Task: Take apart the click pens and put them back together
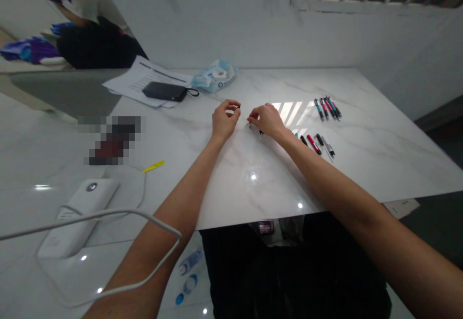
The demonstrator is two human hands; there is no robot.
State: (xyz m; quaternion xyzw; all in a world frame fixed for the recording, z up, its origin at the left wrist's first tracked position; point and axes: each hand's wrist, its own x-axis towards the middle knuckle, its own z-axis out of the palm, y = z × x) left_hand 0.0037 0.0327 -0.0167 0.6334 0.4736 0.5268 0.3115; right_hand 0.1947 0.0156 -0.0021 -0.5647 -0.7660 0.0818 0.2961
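Note:
Above the middle of the marble-patterned table, my left hand (224,120) pinches a small black pen part (238,107) between thumb and fingertips. My right hand (268,119) is a little to its right, with thumb and fingers closed on a tiny part (249,123) whose kind I cannot make out. Under that hand a dark piece (261,132) partly shows. By my right forearm lie loose pen parts: a red barrel (313,144), a black piece (319,139) and a silver-and-black piece (328,145). Farther back, several assembled pens (327,108) with teal and red barrels lie side by side.
Printed papers (133,81) lie at the back left under a black power bank (164,91), beside a light-blue packet (214,76). A white device (77,217) with a looping cable (162,222) stands at left. A person (97,24) is in the background.

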